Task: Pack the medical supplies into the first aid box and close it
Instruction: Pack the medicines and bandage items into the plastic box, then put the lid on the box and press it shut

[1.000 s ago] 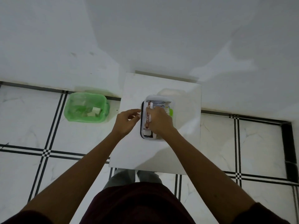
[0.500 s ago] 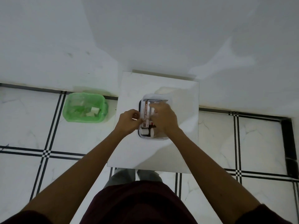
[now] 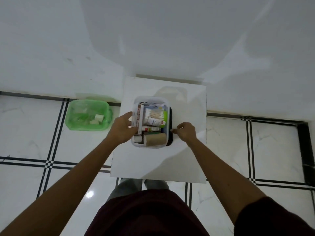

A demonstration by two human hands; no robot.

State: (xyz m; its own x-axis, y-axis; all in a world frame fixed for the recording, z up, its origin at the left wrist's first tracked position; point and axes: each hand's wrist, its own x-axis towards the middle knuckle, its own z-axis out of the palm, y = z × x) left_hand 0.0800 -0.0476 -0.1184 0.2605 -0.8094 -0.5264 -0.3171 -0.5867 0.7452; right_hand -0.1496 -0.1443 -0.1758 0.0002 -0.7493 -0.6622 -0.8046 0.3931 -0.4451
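While my left hand (image 3: pixel 123 128) cups the clear first aid box (image 3: pixel 150 121) on the white table (image 3: pixel 158 160), fingers curled on its wall, my right hand (image 3: pixel 185 132) pinches the black lid (image 3: pixel 169 126) beside it. Risk: the upright ointment carton (image 3: pixel 138 120) and gauze roll (image 3: pixel 154 139) block closure.

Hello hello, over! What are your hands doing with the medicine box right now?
Left hand on the first aid box left wall. Right hand pinching the dark edge at its right side. Box full, no lid on. Nothing blocking.
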